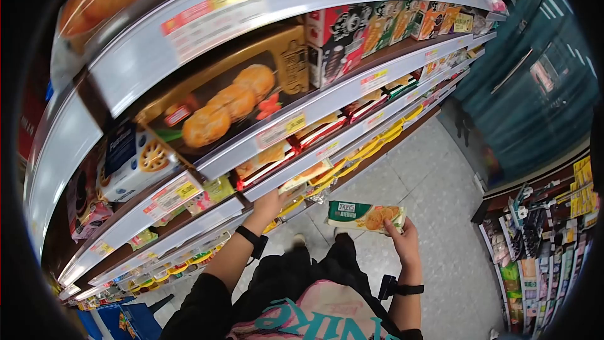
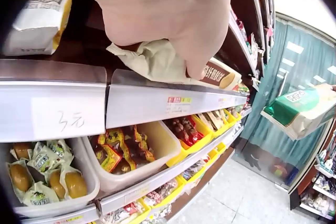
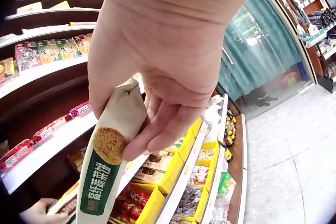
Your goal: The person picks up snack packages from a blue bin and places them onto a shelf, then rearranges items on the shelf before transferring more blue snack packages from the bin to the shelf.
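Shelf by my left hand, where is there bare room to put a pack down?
Bare dark board between the white bag and the cream pack your left hand holds. The bins below are crammed.

Biscuit pack (image 1: 366,216): cream, green band, golden biscuit print. Bins (image 2: 181,145): yellow. Curtain (image 2: 310,77): teal.

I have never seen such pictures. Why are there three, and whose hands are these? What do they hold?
No machine here: a person in a shop wears three cameras. The wide picture comes from the head; the other two come from the wrists, so each hand looks huge. The left hand reaches to a shelf and grips a pale packet lying there. The right hand holds a green and white biscuit packet in the air. Below the shelf stand yellow bins of wrapped snacks.
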Demonstrator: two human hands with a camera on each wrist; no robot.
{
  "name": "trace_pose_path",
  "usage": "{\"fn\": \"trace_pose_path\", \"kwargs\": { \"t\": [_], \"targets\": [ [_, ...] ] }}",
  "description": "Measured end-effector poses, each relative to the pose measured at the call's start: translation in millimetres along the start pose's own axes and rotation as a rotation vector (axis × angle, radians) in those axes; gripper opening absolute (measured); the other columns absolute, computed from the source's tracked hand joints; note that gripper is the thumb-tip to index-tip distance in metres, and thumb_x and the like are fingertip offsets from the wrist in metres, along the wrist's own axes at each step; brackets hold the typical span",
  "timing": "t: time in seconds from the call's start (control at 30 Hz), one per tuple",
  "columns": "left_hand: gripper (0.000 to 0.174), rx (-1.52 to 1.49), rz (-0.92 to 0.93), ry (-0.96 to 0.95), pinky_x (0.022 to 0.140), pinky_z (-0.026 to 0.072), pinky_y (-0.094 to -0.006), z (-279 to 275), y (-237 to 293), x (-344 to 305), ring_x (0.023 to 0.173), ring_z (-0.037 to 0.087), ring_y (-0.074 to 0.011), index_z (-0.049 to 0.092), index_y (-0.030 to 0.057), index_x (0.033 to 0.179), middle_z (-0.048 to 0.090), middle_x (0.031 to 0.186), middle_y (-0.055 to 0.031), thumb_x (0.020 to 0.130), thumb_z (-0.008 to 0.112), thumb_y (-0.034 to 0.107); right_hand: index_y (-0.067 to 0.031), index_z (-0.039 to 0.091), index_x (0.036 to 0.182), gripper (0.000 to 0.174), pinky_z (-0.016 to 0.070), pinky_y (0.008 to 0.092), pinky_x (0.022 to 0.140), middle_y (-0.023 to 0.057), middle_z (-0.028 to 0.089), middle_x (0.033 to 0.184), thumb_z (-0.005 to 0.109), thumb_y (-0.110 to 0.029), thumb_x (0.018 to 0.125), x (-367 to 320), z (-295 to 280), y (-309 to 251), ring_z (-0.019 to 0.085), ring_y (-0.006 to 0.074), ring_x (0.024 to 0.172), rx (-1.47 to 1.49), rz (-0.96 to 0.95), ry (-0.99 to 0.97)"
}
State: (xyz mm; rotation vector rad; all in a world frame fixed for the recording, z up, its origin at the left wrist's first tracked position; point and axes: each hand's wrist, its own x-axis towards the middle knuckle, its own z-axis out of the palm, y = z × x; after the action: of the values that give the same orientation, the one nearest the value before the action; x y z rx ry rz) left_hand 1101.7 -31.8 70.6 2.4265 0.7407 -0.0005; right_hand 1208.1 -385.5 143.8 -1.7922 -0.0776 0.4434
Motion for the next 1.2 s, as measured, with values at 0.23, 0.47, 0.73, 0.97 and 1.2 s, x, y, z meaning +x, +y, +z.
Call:
{"fn": "trace_pose_path", "kwargs": {
  "t": [0.23, 0.47, 0.73, 0.97, 1.2],
  "targets": [
    [0.047, 0.259, 0.142, 0.264, 0.102, 0.0405, -0.0455, 5, -10, 22, 0.118, 0.051, -0.0434, 0.052, 0.0042, 0.131, 0.055, 0.126, -0.0252, 0.091, 0.059, 0.029, 0.0051, 0.061, 0.109, 0.035, 0.0501, 0.0266, 0.077, 0.0099, 0.069, 0.098, 0.071, -0.022, 0.088, 96, -19, -10, 0.064, 0.0134, 0.086, 0.057, -0.076, -0.127],
    [0.041, 0.274, -0.014, 0.319, 0.104, 0.0368, -0.0506, 13, -10, 4, 0.120, 0.048, -0.0460, 0.056, 0.0050, 0.126, 0.055, 0.127, -0.0249, 0.091, 0.059, 0.025, 0.0063, 0.055, 0.118, 0.040, 0.0570, 0.0271, 0.073, 0.0108, 0.064, 0.106, 0.068, -0.021, 0.092, 198, -6, -18, 0.065, 0.0161, 0.092, 0.320, -0.103, -0.353],
    [0.057, 0.369, -0.246, 0.474, 0.102, 0.0308, -0.0558, 21, 24, -29, 0.120, 0.045, -0.0446, 0.052, 0.0010, 0.126, 0.052, 0.125, -0.0253, 0.080, 0.071, 0.030, 0.0066, 0.052, 0.121, 0.044, 0.0605, 0.0282, 0.071, 0.0133, 0.062, 0.110, 0.066, -0.024, 0.092, 267, 39, -6, 0.066, 0.0183, 0.089, 0.280, -0.080, -0.547],
    [0.068, 0.394, -0.167, 0.411, 0.108, 0.0282, -0.0536, 35, 65, -26, 0.127, 0.036, -0.0441, 0.044, -0.0008, 0.134, 0.044, 0.134, -0.0245, 0.080, 0.072, 0.028, 0.0091, 0.058, 0.109, 0.037, 0.0529, 0.0292, 0.055, 0.0190, 0.067, 0.089, 0.066, -0.021, 0.089, 287, 68, -23, 0.068, 0.0196, 0.065, -0.077, -0.220, -0.533],
    [0.088, 0.447, -0.256, 0.248, 0.115, 0.0203, -0.0531, 35, 68, -25, 0.136, 0.027, -0.0451, 0.030, -0.0008, 0.145, 0.033, 0.145, -0.0259, 0.077, 0.075, 0.032, 0.0090, 0.060, 0.107, 0.036, 0.0543, 0.0364, 0.058, 0.0224, 0.066, 0.088, 0.067, -0.020, 0.087, 303, 89, 1, 0.069, 0.0287, 0.068, 0.083, -0.161, -0.503]
  ]
}}
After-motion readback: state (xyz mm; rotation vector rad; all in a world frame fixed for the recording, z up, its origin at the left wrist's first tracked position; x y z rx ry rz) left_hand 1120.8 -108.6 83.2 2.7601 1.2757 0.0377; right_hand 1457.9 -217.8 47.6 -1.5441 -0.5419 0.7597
